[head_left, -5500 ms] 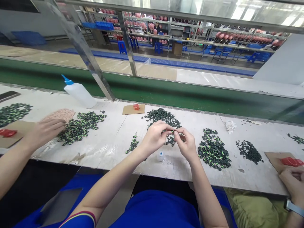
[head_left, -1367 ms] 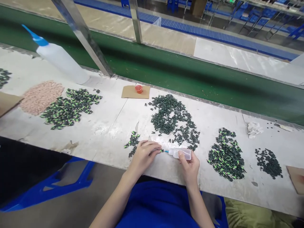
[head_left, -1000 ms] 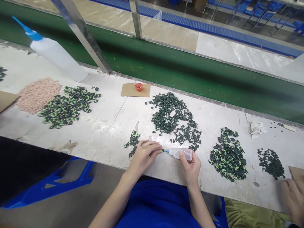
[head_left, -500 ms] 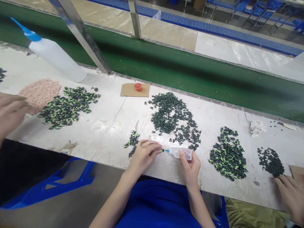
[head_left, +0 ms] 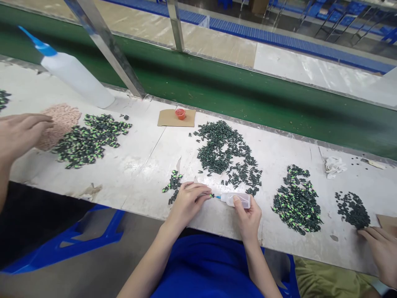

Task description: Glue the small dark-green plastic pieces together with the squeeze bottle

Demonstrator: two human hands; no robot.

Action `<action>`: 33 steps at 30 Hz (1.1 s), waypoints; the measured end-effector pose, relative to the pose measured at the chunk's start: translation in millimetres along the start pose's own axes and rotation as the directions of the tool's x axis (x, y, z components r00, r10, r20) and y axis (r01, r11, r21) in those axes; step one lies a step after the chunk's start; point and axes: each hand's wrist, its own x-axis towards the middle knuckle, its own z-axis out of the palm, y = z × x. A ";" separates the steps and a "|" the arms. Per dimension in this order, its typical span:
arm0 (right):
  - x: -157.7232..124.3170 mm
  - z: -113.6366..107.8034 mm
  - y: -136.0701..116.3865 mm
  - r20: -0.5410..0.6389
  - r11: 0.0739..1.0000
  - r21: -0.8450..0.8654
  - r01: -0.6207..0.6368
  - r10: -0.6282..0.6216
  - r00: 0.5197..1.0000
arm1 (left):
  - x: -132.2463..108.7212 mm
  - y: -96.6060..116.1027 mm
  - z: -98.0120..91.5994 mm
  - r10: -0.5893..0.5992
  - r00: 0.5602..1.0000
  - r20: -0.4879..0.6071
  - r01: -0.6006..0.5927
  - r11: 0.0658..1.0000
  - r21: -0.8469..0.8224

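My left hand (head_left: 191, 200) pinches a small black-and-green piece (head_left: 212, 195) at its fingertips. In my right hand (head_left: 249, 215) is a small clear squeeze bottle (head_left: 236, 200) with a blue nozzle, lying nearly level. The nozzle tip is at the piece, touching it or very close; I cannot tell which. Beside my left hand lies a little group of black-and-green pieces (head_left: 173, 181), partly hidden by the hand. Beyond both hands spreads a large pile of small dark green pieces (head_left: 217, 153).
A co-worker's hand (head_left: 21, 134) is over a pink pile (head_left: 62, 118) at left, near a large white bottle (head_left: 79, 80). A red cup (head_left: 180, 114) stands on cardboard (head_left: 164, 118). At right are a black-and-green pile (head_left: 297, 207), black bits (head_left: 353, 209) and another person's hand (head_left: 381, 248).
The co-worker's hand at left has moved right, over the pink pile. My two hands, the piece and the bottle hold almost the same place.
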 end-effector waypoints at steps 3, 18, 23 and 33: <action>-0.2 0.8 -0.4 -0.004 1.000 -0.012 0.000 0.000 1.000 | -0.1 0.5 0.1 0.007 1.000 -0.011 -0.007 1.000 -0.001; -2.8 -6.5 6.3 0.056 0.972 0.198 0.129 -0.142 0.988 | -1.8 3.7 0.8 -0.023 0.999 0.031 0.025 0.998 -0.052; -8.2 -0.4 7.3 0.200 0.976 0.046 0.213 -0.218 0.955 | 2.5 -2.7 -7.9 0.027 0.999 0.045 -0.023 0.996 -0.087; -7.0 -5.4 8.5 0.215 0.931 -0.147 0.335 -0.301 0.929 | 42.1 -23.1 -14.4 -0.046 0.987 -0.152 0.068 0.988 0.142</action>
